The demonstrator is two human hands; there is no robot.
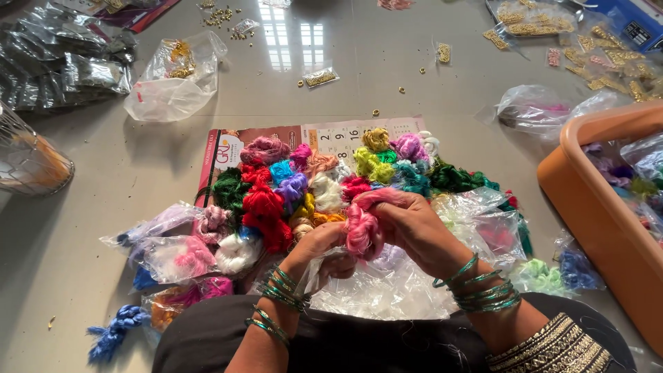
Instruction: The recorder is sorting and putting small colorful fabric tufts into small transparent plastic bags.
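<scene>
Your right hand (pixel 414 224) is closed around a pink thread bundle (pixel 364 224), fingers curled over its top, so much of the bundle is hidden under them; only the looped end shows between your two hands. Your left hand (pixel 324 249) is closed as well, pinching a clear plastic bag (pixel 324 273) just under the bundle, and its fingertips are lost behind the bag and the thread. Whether the bundle's lower end is already inside the bag cannot be made out. The bundle sits right in front of you, above your lap, at the near edge of the heap of coloured thread bundles (pixel 324 183).

That heap lies on a printed calendar sheet (pixel 345 138), most of which it covers. Around it are clear packets (pixel 173 252) with thread in them, their contents blurred by the plastic. A blue thread bundle (pixel 114 331) lies alone on the floor by your left knee.

To your right an orange plastic tub (pixel 601 214) is cut off by the picture's edge; the bags inside it are only partly visible. On the left a wire basket (pixel 27 159) is cut off too. Far off, a plastic bag (pixel 173 76) with gold pieces, a stack of grey packets (pixel 62 62) and scattered gold trimmings (pixel 594 41) are too small to read in detail
</scene>
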